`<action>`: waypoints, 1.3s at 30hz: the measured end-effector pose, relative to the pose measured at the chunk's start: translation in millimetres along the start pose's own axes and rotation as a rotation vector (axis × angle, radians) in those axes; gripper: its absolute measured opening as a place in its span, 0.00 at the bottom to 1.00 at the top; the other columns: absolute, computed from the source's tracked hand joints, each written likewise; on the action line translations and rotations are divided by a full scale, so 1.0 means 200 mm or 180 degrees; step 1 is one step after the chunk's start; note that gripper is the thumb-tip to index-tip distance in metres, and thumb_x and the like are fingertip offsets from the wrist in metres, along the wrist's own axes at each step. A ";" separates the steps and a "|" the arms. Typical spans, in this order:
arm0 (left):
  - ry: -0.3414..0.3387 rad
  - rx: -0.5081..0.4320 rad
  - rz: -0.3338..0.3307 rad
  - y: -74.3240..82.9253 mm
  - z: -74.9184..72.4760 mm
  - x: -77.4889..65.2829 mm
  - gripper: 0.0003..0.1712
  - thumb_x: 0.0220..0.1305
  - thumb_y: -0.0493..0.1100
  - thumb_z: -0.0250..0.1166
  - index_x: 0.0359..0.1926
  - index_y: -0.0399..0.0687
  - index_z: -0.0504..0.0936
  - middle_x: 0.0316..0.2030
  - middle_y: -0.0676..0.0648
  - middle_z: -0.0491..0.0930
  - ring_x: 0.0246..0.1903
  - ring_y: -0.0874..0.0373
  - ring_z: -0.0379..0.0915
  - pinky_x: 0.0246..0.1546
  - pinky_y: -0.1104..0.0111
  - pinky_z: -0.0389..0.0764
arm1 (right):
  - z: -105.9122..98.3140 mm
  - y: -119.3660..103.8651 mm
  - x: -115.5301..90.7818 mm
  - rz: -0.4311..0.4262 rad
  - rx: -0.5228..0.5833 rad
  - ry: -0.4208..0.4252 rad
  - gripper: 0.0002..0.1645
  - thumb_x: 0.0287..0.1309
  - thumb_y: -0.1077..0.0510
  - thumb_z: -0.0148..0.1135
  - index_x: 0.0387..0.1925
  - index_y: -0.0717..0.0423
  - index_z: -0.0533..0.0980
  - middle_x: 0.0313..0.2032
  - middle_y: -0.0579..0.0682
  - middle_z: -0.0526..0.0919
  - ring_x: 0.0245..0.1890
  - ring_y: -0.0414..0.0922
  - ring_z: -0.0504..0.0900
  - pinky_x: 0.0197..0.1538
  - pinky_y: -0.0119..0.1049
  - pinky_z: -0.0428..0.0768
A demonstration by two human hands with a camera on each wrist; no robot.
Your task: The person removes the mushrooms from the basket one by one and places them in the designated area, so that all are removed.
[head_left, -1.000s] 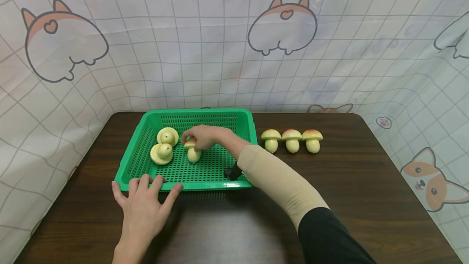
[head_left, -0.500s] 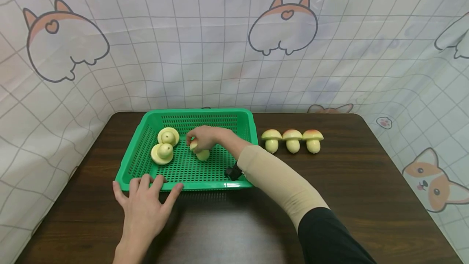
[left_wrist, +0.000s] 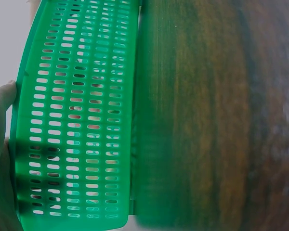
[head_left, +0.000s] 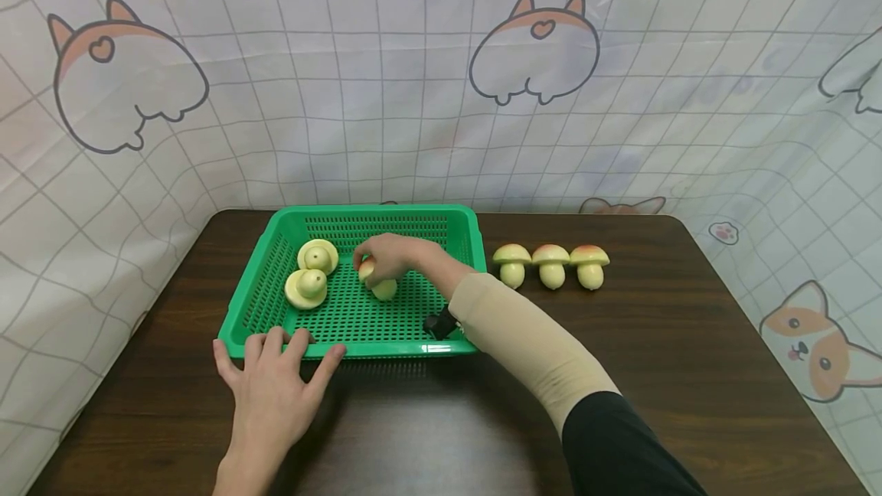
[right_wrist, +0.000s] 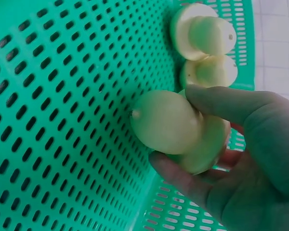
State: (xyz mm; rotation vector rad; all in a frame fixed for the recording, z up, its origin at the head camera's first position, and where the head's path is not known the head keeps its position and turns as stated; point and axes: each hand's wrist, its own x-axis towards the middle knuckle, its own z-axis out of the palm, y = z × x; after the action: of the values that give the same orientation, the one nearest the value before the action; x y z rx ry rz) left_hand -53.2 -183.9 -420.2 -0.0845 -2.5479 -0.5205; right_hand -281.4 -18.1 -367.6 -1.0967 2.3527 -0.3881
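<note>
In the head view, a green plastic basket (head_left: 237, 305) stands on the table. My left hand (head_left: 267, 393) holds its front rim, fingers bent over the edge and thumb against it. The left wrist view catches the slotted basket wall (left_wrist: 123, 96) with part of that hand at its edge. Inside the basket, my right hand (head_left: 389, 255) grips a toy mushroom (head_left: 384, 291) by its cap. Up close, its rounded pale stem (right_wrist: 164, 120) points away from the palm, thumb and fingers around the cap. Two more mushrooms, one front (head_left: 303, 293) and one behind (head_left: 318, 251), lie stem up at the basket's left.
Right of the basket, three mushrooms, a left one (head_left: 512, 266), a middle one (head_left: 551, 266) and a right one (head_left: 589, 266), form a row on the dark wooden table (head_left: 620, 358). Behind hangs a white gridded cloth (head_left: 400, 98) with cartoon dogs. A black wrist camera (head_left: 439, 324) sits over the basket's front right.
The mushroom in my right hand has turned from stem toward me to tilted, its stem swinging right, as the hand shifted slightly right. My left hand has kept its place on the rim.
</note>
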 end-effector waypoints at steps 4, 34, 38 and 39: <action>0.0007 -0.0006 0.0005 0.00 0.00 0.00 0.29 0.65 0.65 0.67 0.39 0.41 0.82 0.37 0.38 0.76 0.46 0.32 0.66 0.62 0.24 0.33 | -0.01 0.00 0.00 -0.0091 0.0040 0.0085 0.22 0.69 0.57 0.65 0.62 0.56 0.76 0.49 0.49 0.78 0.42 0.44 0.76 0.44 0.37 0.76; -0.0002 -0.0005 0.0000 -0.01 0.00 0.01 0.29 0.66 0.65 0.66 0.39 0.42 0.82 0.39 0.36 0.76 0.45 0.31 0.66 0.62 0.24 0.32 | -0.12 0.07 -0.19 -0.0514 0.1040 0.0615 0.20 0.70 0.58 0.63 0.61 0.52 0.77 0.53 0.48 0.80 0.44 0.44 0.79 0.45 0.37 0.79; 0.0003 -0.0015 0.0003 0.00 0.00 0.01 0.29 0.66 0.65 0.66 0.39 0.41 0.82 0.39 0.36 0.77 0.46 0.31 0.66 0.62 0.24 0.32 | -0.13 0.07 -0.23 -0.0532 0.1099 0.0668 0.20 0.70 0.58 0.63 0.61 0.51 0.77 0.54 0.48 0.79 0.44 0.45 0.80 0.45 0.37 0.79; 0.0003 -0.0021 0.0001 0.00 0.00 0.00 0.29 0.66 0.65 0.66 0.39 0.41 0.82 0.39 0.36 0.76 0.46 0.31 0.66 0.62 0.24 0.32 | -0.14 0.07 -0.24 -0.0544 0.1102 0.0682 0.20 0.69 0.58 0.63 0.61 0.51 0.77 0.55 0.48 0.79 0.44 0.45 0.80 0.45 0.37 0.79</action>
State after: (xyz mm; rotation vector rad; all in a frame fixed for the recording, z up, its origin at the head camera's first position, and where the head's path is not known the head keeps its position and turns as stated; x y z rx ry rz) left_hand -54.0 -184.2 -419.8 -0.0872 -2.5454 -0.5287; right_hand -278.5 29.6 -335.4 -1.1330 2.2577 -0.9788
